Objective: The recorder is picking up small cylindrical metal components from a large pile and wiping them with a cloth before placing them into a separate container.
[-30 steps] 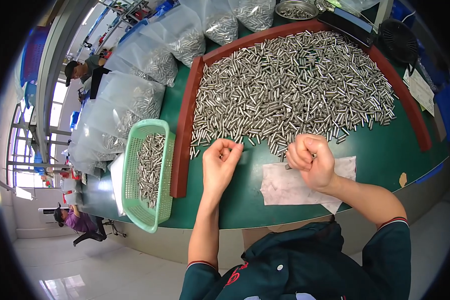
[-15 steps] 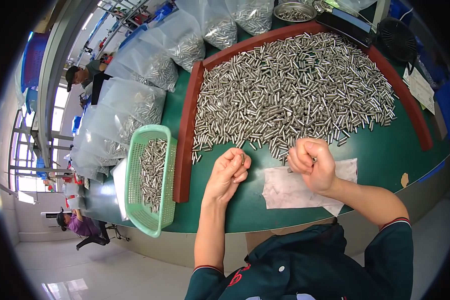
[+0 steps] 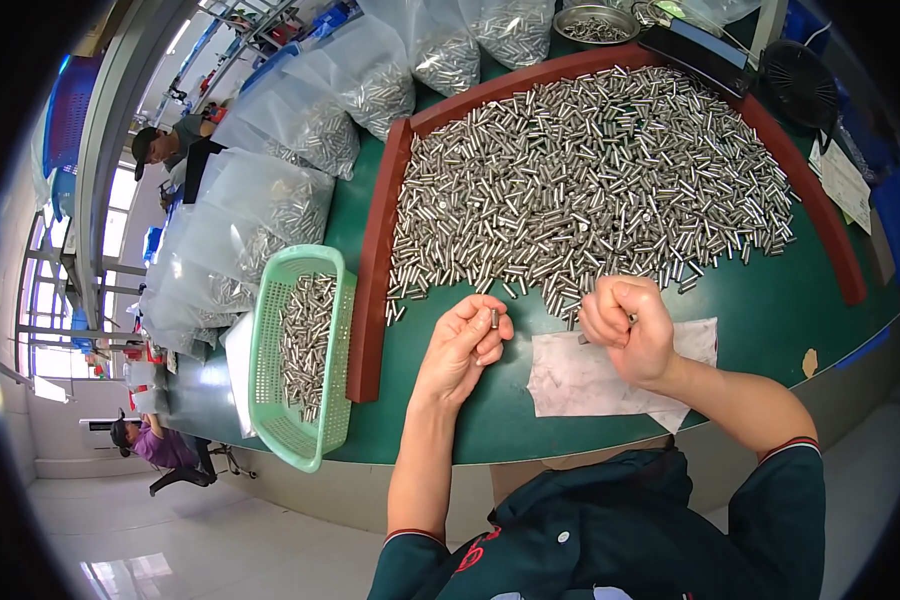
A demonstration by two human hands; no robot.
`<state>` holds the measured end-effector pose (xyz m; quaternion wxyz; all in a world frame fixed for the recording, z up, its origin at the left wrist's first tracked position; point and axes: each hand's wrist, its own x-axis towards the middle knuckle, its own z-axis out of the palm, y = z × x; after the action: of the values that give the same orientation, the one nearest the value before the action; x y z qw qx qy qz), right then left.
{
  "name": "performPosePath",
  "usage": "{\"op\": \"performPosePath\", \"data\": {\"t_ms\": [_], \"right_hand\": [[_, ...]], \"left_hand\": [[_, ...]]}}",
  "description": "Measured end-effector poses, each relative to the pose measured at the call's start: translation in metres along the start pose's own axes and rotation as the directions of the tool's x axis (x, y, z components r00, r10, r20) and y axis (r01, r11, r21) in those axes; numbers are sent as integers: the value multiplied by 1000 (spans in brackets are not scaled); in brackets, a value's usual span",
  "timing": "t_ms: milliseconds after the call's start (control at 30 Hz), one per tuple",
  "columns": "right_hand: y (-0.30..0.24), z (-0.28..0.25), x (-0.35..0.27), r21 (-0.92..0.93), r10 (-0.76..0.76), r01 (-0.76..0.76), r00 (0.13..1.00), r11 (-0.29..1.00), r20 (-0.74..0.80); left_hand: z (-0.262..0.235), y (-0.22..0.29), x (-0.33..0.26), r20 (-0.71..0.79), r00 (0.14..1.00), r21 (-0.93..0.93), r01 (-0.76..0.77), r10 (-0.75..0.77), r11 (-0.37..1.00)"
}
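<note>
While a green basket [image 3: 339, 362] holds pins [image 3: 306, 345], more in bags [image 3: 270, 185]

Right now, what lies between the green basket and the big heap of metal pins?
In the head view, a red-brown bar lies between the green basket and the heap of metal pins.

Reference: pin pile [image 3: 590, 180]. Near side of pile: bare table [image 3: 505, 395] between left grip [image 3: 458, 350] and right grip [image 3: 630, 328], passable low; flat cloth [image 3: 580, 380] there (hardly an obstacle). Near right of pile: wider open table. Left of pile: raised left rail [image 3: 374, 280] bars a level sweep, green basket [image 3: 339, 370] just beyond; filled bags [image 3: 270, 205] crowd past the pile's far-left corner. Right of pile: right rail [image 3: 816, 200] bars likewise, black fan [image 3: 798, 82] past the pile's far-right end.
</note>
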<state>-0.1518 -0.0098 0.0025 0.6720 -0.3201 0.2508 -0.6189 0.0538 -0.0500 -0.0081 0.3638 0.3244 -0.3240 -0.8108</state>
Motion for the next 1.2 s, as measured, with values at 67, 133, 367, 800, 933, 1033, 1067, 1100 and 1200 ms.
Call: {"op": "performPosePath", "data": {"t_ms": [67,133,367,800,933,1033,1067,1100,1200], "right_hand": [[-1,-1,-1,-1,7,-7,1000,1000,-7],[-1,-2,1,24,-1,1,1000,1000,-11],[0,-3,2,47,-19,18,1000,999,4],[11,-2,0,59,7,-7,1000,998,13],[9,-3,0,57,15,-16,1000,998,22],[10,-3,0,57,20,-22,999,998,31],[10,-2,0,55,20,-21,999,998,34],[11,-2,0,53,19,-21,999,998,36],[12,-3,0,50,11,-12,999,999,39]], "left_hand": [[7,0,0,-37,999,38,10,-9,999],[10,-6,-3,-36,999,223,16,-8,975],[50,-29,-11,221,922,962,-259,317,83],[50,-38,-10,150,922,981,-183,357,61],[51,-38,-11,148,921,983,-177,359,50],[51,-38,-10,159,912,981,-189,377,44],[51,-38,-11,162,909,980,-193,385,42],[51,-37,-11,166,905,979,-197,392,41],[52,-37,-11,147,910,984,-176,388,39]]}}
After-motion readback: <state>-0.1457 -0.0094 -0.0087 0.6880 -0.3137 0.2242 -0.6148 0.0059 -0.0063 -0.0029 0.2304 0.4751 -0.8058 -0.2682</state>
